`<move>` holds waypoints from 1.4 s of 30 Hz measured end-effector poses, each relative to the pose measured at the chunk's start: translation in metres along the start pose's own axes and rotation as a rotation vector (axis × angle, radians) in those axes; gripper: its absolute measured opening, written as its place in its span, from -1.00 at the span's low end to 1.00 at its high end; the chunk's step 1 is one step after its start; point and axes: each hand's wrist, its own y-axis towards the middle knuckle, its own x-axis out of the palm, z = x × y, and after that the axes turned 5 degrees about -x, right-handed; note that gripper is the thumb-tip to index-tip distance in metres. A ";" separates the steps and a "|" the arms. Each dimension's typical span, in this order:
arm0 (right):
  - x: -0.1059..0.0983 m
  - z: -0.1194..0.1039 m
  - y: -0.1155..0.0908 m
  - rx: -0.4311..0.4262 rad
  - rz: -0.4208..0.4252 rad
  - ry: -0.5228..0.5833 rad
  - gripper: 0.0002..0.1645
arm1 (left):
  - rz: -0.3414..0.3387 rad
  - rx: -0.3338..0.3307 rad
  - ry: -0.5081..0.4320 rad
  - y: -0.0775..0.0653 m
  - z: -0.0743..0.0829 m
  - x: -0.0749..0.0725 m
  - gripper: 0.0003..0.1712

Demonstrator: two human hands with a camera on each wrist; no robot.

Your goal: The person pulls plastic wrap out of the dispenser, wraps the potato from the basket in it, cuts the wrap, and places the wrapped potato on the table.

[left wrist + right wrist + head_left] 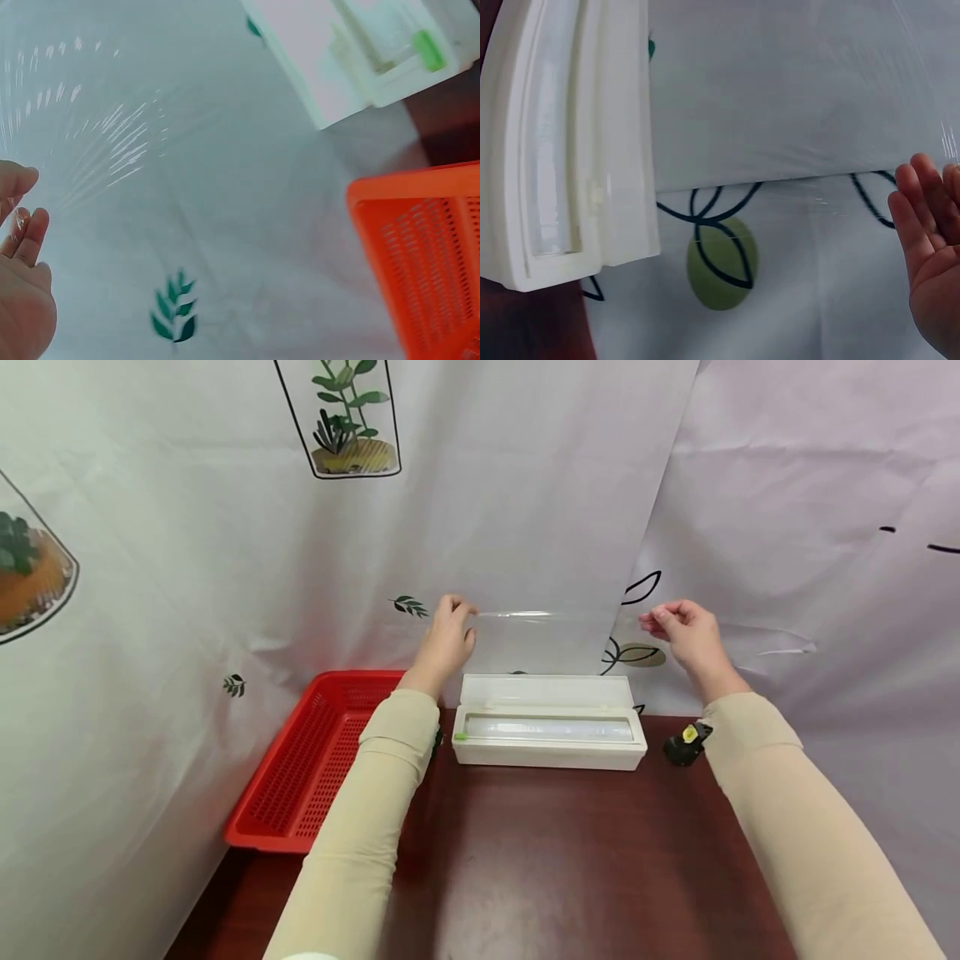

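A sheet of clear cling film (528, 613) spans the gap between both hands, above and behind the white dispenser box. My left hand (447, 639) pinches one end; creases fan out from its fingertips across the film (124, 142) in the left wrist view. At the opposite end, my right hand (693, 639) pinches the other corner, its remaining fingers bent loosely. Below them, the cling film dispenser (547, 756) stands with its lid (547, 691) raised. Inside lies a roll of film (555, 729), and a green slider (461, 737) sits at the box's left end.
To the left is a red perforated plastic basket (258, 842), partly behind the left forearm. The dark red-brown table (577, 860) meets a pale printed curtain (540, 527) just behind the box. A black wrist camera (681, 747) hangs at the right cuff.
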 end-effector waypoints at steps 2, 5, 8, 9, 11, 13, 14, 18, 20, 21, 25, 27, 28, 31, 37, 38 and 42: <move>-0.001 -0.008 -0.001 -0.023 0.023 -0.019 -0.86 | 0.041 0.028 0.005 0.001 0.003 -0.005 -0.68; -0.003 -0.020 -0.003 -0.058 0.053 -0.001 -0.84 | 0.106 0.089 0.029 0.002 0.008 -0.012 -0.66; -0.007 -0.028 -0.004 -0.097 0.082 0.102 -0.89 | 0.182 0.167 0.049 0.003 0.014 -0.019 -0.63; -0.009 -0.030 -0.004 -0.117 0.090 0.129 -0.91 | 0.204 0.191 0.055 0.003 0.016 -0.021 -0.63; -0.012 -0.033 -0.003 -0.158 0.102 0.193 -0.93 | 0.246 0.230 0.053 0.003 0.021 -0.025 -0.60; -0.014 -0.038 -0.001 -0.201 0.112 0.225 -0.94 | 0.280 0.256 0.047 0.004 0.025 -0.029 -0.57; -0.015 -0.041 -0.001 -0.222 0.117 0.235 -0.94 | 0.291 0.261 0.042 0.005 0.028 -0.031 -0.56; -0.018 -0.053 -0.002 -0.272 0.120 0.298 -0.96 | 0.316 0.270 0.027 0.004 0.036 -0.043 -0.54; -0.021 -0.058 -0.006 -0.282 0.099 0.324 -0.96 | 0.327 0.279 0.020 0.000 0.038 -0.050 -0.56; -0.023 -0.061 -0.009 -0.287 0.083 0.331 -0.95 | 0.335 0.289 0.018 -0.003 0.039 -0.054 -0.58; -0.037 -0.068 -0.030 -0.250 -0.003 0.213 -0.88 | 0.324 0.306 -0.003 -0.025 0.041 -0.071 -0.76; -0.046 -0.069 -0.047 -0.212 -0.062 0.046 -0.82 | 0.272 0.305 -0.010 -0.042 0.042 -0.078 -0.83; -0.050 -0.068 -0.058 -0.198 -0.100 -0.045 -0.80 | 0.235 0.301 -0.012 -0.052 0.042 -0.081 -0.85; -0.056 -0.053 -0.095 -0.196 -0.187 -0.302 -0.82 | 0.125 0.332 -0.021 -0.088 0.036 -0.080 -0.89; -0.046 0.022 -0.179 -0.418 -0.301 -0.462 -0.76 | -0.078 0.599 -0.065 -0.169 0.000 -0.031 -0.93; -0.043 0.036 -0.192 -0.456 -0.325 -0.462 -0.70 | -0.133 0.619 -0.059 -0.184 -0.007 -0.019 -0.92; -0.034 0.091 -0.245 -0.468 -0.421 -0.435 -0.70 | -0.340 0.579 0.045 -0.242 -0.024 0.029 -0.88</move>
